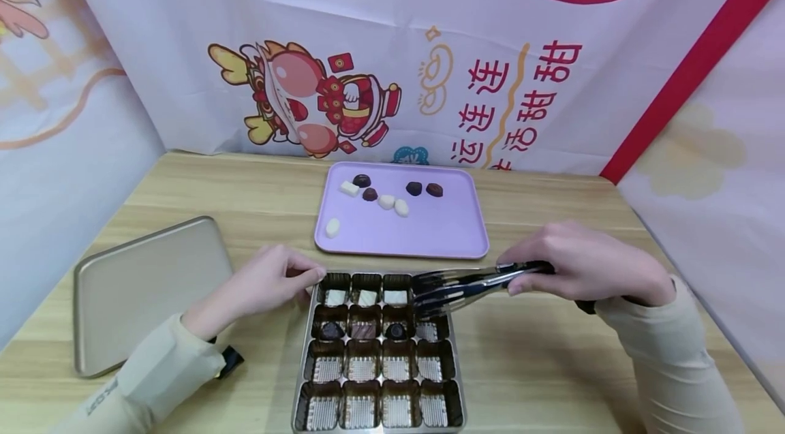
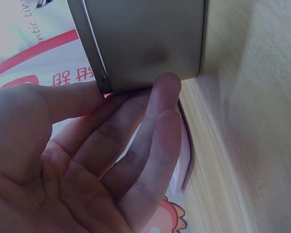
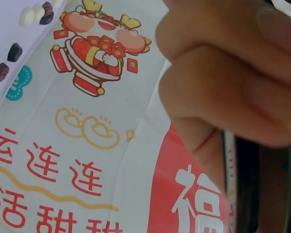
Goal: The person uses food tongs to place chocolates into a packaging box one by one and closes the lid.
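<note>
Gripping black tongs point(image 1: 498, 276), the right hand point(image 1: 570, 264) holds their tips at the far right compartment of the divided tin point(image 1: 360, 369). The left hand point(image 1: 266, 289) pinches its far left corner; only the left wrist view shows a fingertip point(image 2: 168, 88) against its outer wall. Purple tray point(image 1: 438, 228): tabletop's point(image 1: 521, 359) far edge.

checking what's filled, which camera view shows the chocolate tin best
The head view: it looks down into the chocolate tin, showing its compartments, though the tongs hide part of its far right corner. The left wrist view shows only its outside, at the left hand; the right wrist view, none of it.
</note>
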`<state>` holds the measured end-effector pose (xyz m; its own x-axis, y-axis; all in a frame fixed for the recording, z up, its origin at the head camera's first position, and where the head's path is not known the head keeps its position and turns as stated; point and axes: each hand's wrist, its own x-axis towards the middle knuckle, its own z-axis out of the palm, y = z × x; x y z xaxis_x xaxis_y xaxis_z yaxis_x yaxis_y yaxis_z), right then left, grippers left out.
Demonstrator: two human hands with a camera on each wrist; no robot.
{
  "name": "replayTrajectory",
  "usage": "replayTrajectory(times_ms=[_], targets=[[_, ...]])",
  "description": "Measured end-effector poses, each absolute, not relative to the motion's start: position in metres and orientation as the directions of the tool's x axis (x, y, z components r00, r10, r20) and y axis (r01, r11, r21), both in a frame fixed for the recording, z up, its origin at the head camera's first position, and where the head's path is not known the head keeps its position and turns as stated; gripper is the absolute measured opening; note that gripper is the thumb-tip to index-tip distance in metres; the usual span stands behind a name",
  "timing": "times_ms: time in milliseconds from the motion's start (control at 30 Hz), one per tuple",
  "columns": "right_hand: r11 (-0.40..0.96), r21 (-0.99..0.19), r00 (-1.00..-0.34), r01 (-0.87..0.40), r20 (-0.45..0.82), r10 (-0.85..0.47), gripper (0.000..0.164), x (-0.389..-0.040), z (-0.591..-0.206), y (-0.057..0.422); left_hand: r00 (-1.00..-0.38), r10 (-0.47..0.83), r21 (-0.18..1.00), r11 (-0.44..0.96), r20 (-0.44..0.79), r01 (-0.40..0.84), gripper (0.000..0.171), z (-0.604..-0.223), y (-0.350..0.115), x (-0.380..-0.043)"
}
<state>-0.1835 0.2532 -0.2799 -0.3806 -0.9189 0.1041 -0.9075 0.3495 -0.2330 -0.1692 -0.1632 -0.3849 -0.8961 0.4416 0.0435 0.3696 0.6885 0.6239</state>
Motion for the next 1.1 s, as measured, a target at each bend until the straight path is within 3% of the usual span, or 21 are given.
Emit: replayTrajectory(times_ms=[267, 467, 700, 1100], targets=[[0.341, -0.261, -0.364, -0.903, 0.046, -0.93, 0.011, -0.1804, -0.2847, 0.2507, -0.898, 0.438, 0.64, 0.682, 0.03, 0.354, 0.017, -0.388, -0.1648, -0.1645], [0.37, -0.281, -0.39, -0.885, 0.016, -0.921, 0.013, -0.1803, -0.2859, 0.2524, -0.891, 0.453, 0.653, 0.662, 0.041, 0.367, 0.018, -0.3902, -0.1635, -0.166], [0.388, -0.244, -0.4, -0.889, -0.002, -0.917, 0.01, -0.1813, -0.2807, 0.2486, -0.894, 0.445, 0.638, 0.672, 0.057, 0.376, 0.017, -0.3838, -0.1649, -0.1687], [0.44, -0.161, -0.44, -0.883, -0.04, -0.897, 0.019, -0.1783, -0.2815, 0.2482, -0.902, 0.43, 0.63, 0.694, 0.024, 0.348, 0.019, -0.3819, -0.1641, -0.1684]])
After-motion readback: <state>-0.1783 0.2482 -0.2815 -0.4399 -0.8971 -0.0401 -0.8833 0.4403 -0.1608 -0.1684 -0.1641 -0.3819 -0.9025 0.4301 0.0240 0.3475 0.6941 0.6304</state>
